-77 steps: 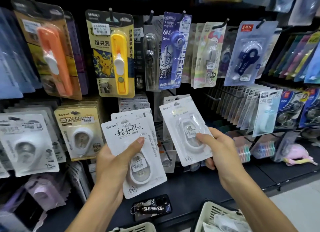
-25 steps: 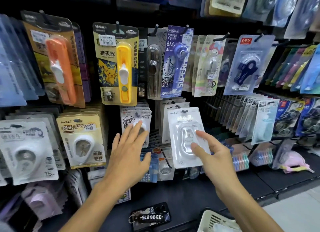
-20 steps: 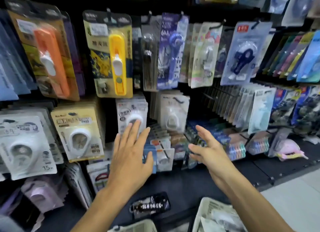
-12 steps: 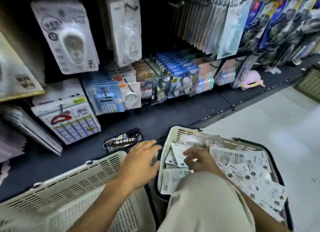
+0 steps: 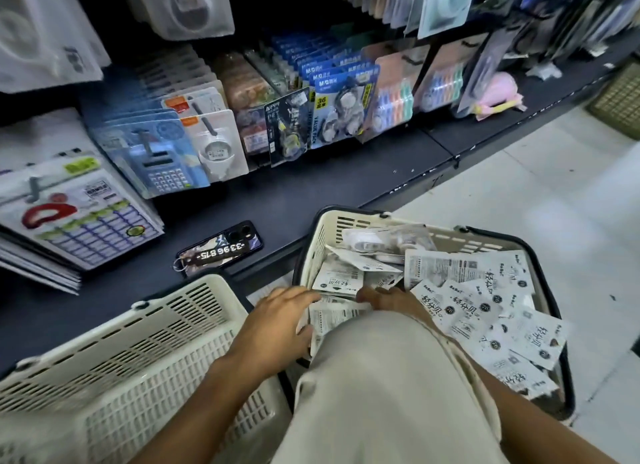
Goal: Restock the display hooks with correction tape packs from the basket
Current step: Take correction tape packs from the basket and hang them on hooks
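Down at the basket (image 5: 313, 245), we dig for correction tape packs (image 5: 464, 301): left hand (image 5: 277, 328) spread, right hand (image 5: 388, 299) unclear. Next, pinch one.

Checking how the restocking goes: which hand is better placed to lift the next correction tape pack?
Probably the right hand: it is inside the cream plastic basket, fingers on the white correction tape packs. The left hand rests at the basket's near rim.
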